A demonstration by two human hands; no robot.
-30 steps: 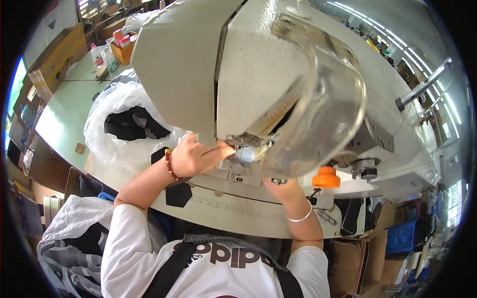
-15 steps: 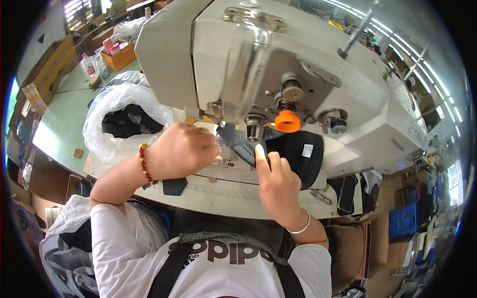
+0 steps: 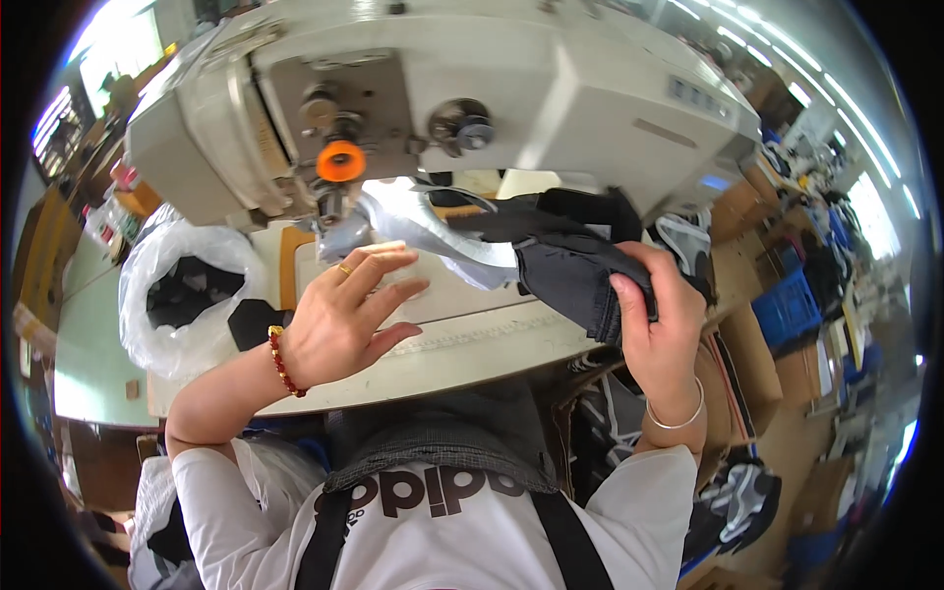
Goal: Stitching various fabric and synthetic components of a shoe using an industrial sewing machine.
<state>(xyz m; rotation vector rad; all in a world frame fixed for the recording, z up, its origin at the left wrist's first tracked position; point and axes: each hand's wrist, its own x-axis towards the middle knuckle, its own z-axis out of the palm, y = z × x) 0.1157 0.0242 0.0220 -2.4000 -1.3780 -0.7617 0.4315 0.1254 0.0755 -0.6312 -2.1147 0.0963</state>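
Note:
My right hand (image 3: pixel 661 329) grips a bunched dark fabric piece (image 3: pixel 575 280), with the thumb on top and the fingers behind it. From there a pale grey strip of the cloth (image 3: pixel 433 231) stretches left to the needle area of the sewing machine (image 3: pixel 560 108). Close to the presser foot area, my left hand (image 3: pixel 344 320) has its fingers spread and nothing in its palm. Its fingertips are next to the pale cloth; I cannot tell if they touch it. The needle itself is hidden. An orange knob (image 3: pixel 341 160) sits on the machine head above.
A white plastic bag (image 3: pixel 147 320) of dark pieces stands on the table at left, beside a small dark cut piece (image 3: pixel 258 323). Bottles (image 3: pixel 103 226) stand farther back. Cardboard boxes (image 3: pixel 744 364) and a blue crate (image 3: pixel 787 310) are at right.
The view has swung right. My right hand has gone from pointing at the presser foot to gripping the dark cloth, now drawn to the right. My left hand's fingers have spread.

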